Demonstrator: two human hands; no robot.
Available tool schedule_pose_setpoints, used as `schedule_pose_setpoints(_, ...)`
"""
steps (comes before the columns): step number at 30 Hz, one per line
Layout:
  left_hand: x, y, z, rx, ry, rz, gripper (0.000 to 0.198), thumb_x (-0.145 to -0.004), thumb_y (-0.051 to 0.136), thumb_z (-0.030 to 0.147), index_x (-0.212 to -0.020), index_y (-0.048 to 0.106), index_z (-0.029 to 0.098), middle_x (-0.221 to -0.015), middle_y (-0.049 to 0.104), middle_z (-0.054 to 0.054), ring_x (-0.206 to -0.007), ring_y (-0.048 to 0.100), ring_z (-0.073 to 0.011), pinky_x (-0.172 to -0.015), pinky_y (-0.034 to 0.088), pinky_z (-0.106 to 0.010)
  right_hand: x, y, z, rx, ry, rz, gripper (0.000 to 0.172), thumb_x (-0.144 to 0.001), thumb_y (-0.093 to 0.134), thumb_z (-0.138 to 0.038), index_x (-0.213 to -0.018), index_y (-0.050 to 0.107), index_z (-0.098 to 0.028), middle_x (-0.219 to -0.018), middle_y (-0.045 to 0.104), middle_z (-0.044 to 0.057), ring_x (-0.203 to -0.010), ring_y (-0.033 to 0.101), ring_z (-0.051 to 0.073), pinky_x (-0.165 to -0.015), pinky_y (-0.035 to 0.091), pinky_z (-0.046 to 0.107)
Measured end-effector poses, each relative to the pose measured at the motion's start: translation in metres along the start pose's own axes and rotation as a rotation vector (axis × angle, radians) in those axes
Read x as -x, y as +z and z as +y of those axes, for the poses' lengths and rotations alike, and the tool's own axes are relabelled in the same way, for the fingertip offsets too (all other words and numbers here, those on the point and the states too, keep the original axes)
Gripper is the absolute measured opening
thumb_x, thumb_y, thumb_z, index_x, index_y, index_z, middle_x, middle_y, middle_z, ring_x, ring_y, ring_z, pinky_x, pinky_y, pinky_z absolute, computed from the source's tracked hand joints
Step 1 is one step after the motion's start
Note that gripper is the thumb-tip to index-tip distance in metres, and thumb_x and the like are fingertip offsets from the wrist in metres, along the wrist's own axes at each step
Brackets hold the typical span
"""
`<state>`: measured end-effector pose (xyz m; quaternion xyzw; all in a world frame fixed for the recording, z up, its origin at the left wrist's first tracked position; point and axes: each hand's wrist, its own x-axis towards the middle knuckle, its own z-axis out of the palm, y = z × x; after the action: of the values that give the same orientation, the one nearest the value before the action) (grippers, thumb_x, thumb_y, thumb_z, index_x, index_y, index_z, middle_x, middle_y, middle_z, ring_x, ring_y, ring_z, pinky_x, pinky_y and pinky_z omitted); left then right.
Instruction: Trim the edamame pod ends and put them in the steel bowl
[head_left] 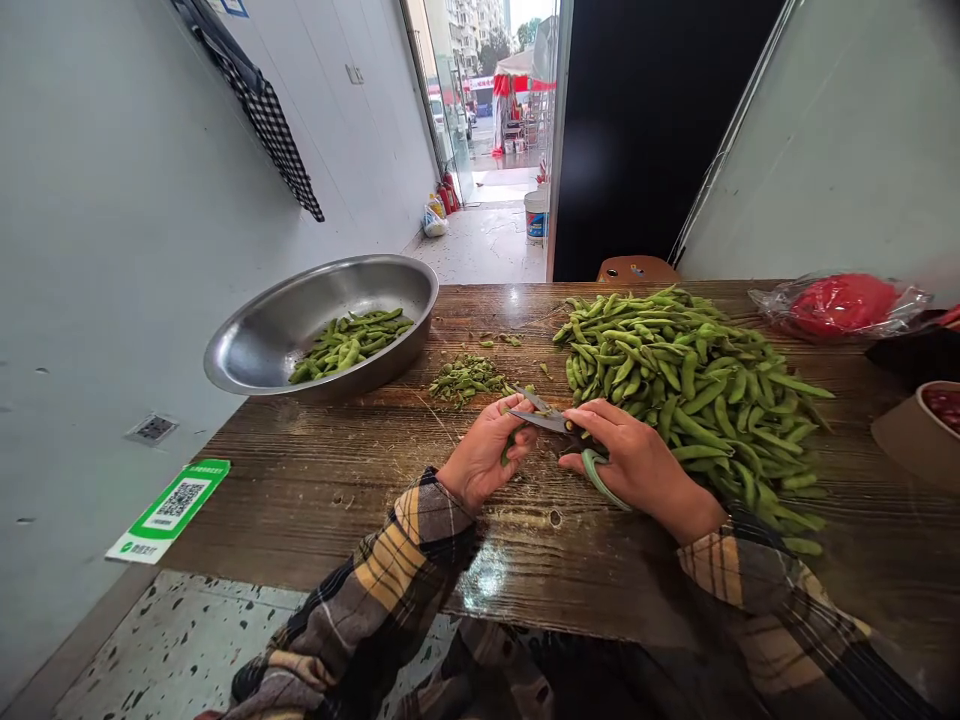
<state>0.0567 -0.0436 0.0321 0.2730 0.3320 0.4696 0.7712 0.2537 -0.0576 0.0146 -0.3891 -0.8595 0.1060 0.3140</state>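
Note:
My right hand [637, 460] is closed round the green-handled scissors [551, 420], whose blades point left and stand a little apart. Between the blade tips are the fingertips of my left hand [491, 450], pinched on a green bean pod [510, 448] that they mostly hide. Just beyond the hands lies a small heap of cut pod ends [466, 380]. A large pile of green pods [690, 380] spreads over the table to the right. More loose pods [349, 345] rest inside the steel basin [255, 345] at the back left.
The wooden table [300, 500] has a green QR-code card [176, 510] at its left edge. At the right are a red item in clear plastic [844, 305] and a paper bowl [911, 440]. A stool [637, 268] stands behind the table.

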Motion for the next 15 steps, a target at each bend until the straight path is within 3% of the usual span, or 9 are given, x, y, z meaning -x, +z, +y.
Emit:
schedule_pose_setpoints(8, -0.003, -0.009, 0.004, -0.053, -0.003, -0.003, 0.025, -0.069, 0.071, 0.017, -0.077, 0.048, 0.015, -0.067, 0.051, 0.003, -0.046, 0.041, -0.0017, -0.034, 0.021, -0.010, -0.001, 0.000, 0.001, 0.015, 0.038, -0.034, 0.036, -0.087, 0.062, -0.035, -0.119, 0.056, -0.022, -0.108, 0.065, 0.008, -0.089, 0.066, 0.022, -0.074, 0.053, 0.032)
schedule_pose_setpoints(12, -0.006, -0.017, 0.007, -0.080, -0.006, -0.024, 0.021, -0.070, 0.064, 0.016, -0.089, 0.054, 0.014, -0.074, 0.055, 0.000, -0.050, 0.046, -0.0036, -0.035, 0.025, -0.010, -0.001, 0.001, 0.007, 0.006, 0.101, 0.074, 0.037, -0.087, 0.061, -0.039, -0.119, 0.056, -0.020, -0.108, 0.065, 0.009, -0.085, 0.066, 0.021, -0.072, 0.053, 0.031)
schedule_pose_setpoints(15, -0.006, -0.018, 0.007, -0.104, 0.008, -0.008, 0.017, -0.073, 0.063, 0.022, -0.083, 0.052, 0.014, -0.077, 0.056, -0.002, -0.053, 0.050, -0.0049, -0.035, 0.024, -0.011, 0.000, 0.002, 0.012, -0.012, 0.129, 0.139, 0.037, -0.087, 0.061, -0.039, -0.118, 0.057, -0.019, -0.110, 0.064, 0.010, -0.077, 0.066, 0.019, -0.070, 0.053, 0.031)
